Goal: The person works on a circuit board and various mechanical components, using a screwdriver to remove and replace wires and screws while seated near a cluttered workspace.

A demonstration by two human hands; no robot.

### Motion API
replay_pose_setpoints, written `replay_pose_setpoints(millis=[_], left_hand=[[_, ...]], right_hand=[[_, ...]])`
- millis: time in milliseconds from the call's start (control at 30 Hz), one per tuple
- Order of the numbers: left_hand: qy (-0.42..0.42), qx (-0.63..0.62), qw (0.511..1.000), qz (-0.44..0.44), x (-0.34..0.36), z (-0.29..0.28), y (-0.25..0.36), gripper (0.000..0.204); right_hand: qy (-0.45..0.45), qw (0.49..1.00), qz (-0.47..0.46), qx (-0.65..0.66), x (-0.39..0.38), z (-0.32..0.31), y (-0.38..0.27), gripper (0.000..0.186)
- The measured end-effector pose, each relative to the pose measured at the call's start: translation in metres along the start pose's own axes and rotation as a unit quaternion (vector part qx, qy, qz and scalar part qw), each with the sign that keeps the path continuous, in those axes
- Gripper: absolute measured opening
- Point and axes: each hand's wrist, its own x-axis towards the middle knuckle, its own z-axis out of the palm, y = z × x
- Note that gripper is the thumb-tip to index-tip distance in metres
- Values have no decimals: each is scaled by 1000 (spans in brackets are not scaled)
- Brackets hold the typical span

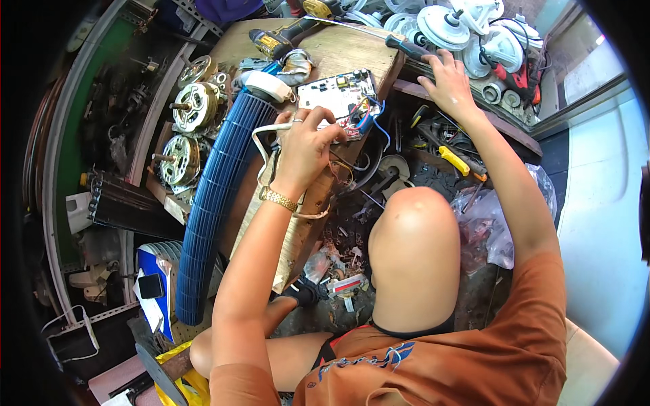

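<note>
A white-backed circuit board (332, 98) with coloured wires lies on the wooden bench (369, 54). My left hand (308, 145) is at its near edge, fingers curled and thumb over the corner; the fingertips' hold is partly hidden. A white cable (261, 145) runs beside that hand. At the bench's far right, a long-shafted screwdriver (408, 49) points to the left. My right hand (447, 84) reaches to the end of its handle, fingers apart and the thumb off it. I cannot tell whether the fingertips touch the handle.
A long blue cylindrical fan wheel (220, 203) leans left of the bench, beside round motors (193, 107). A yellow-black drill (281, 40) lies at the back. White plastic parts (443, 27) pile at the far right. Tools, including a yellow handle (453, 161), and scraps cover the floor.
</note>
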Motion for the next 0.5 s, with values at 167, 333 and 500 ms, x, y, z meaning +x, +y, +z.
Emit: replay_pose_setpoints(millis=[167, 333, 500], left_hand=[[4, -47, 999, 19, 7, 11, 3, 19], [-26, -221, 970, -101, 15, 29, 1, 20], [-31, -185, 975, -120, 12, 38, -3, 28]], right_hand=[[35, 998, -33, -49, 35, 27, 10, 60], [-67, 996, -47, -22, 69, 32, 19, 49], [-23, 995, -58, 77, 25, 15, 10, 41]])
